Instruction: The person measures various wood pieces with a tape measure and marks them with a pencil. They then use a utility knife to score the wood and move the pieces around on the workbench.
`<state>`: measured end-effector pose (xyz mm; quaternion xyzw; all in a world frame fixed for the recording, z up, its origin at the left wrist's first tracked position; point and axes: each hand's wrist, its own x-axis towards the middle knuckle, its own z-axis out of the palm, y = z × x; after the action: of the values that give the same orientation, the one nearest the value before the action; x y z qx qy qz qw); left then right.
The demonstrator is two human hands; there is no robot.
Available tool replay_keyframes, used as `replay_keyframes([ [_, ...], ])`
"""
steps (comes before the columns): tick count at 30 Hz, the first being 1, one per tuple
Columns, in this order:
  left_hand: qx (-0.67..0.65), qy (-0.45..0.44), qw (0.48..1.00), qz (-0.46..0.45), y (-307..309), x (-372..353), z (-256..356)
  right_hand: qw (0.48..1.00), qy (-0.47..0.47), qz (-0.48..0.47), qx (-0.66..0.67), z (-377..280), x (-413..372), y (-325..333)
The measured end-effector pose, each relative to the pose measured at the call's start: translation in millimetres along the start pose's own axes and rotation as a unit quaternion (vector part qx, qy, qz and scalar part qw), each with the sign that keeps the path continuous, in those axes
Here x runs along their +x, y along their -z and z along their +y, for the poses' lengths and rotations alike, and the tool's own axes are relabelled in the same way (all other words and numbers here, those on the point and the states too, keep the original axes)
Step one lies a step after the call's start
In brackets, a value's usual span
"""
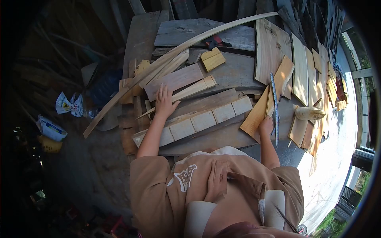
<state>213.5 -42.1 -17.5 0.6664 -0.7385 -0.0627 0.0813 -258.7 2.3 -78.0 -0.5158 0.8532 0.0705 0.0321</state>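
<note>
My left hand lies flat with fingers apart on a greyish-brown board, near a narrow tapered wood strip. My right hand is closed at the near edge of an orange-brown board; what its fingers hold is hidden. A long ruler-like strip with markings runs just right of that hand. Between my hands lies a thick timber with lines across its pale face. A long curved wood strip arches over the far left side.
A yellow wood block and a black and red clamp-like tool lie on the weathered planks at the back. Several boards and a pale roll-shaped object are at the right. Plastic bags sit at the left.
</note>
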Motion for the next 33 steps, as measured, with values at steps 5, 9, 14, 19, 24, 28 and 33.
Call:
replay_keyframes([
  [5, 0.057, 0.039, 0.998, -0.013, -12, -6, 0, 1.0, -0.01, 0.003, 0.012, -1, -1, -2],
  [9, 0.037, -0.007, 0.999, -0.018, -2, -8, 2, 1.0, -0.013, 0.01, 0.023, -2, -4, -3],
  [14, -0.06, 0.016, 0.998, -0.004, 7, -22, 25, 0.998, -0.026, 0.019, 0.053, -1, -6, -4],
  [19, -0.169, -0.002, 0.986, -0.006, 2, -47, 59, 0.996, -0.041, 0.003, 0.084, 2, -9, 2],
  [24, -0.167, -0.102, 0.98, 0.024, -6, -60, 99, 0.992, -0.022, 0.012, 0.122, 15, -12, -6],
  [28, -0.126, -0.129, 0.984, 0.013, -11, -60, 113, 0.991, -0.021, -0.006, 0.131, 25, -21, 6],
  [33, -0.118, -0.118, 0.986, -0.007, -17, -60, 120, 0.977, 0.005, 0.091, 0.193, 43, -34, -2],
])
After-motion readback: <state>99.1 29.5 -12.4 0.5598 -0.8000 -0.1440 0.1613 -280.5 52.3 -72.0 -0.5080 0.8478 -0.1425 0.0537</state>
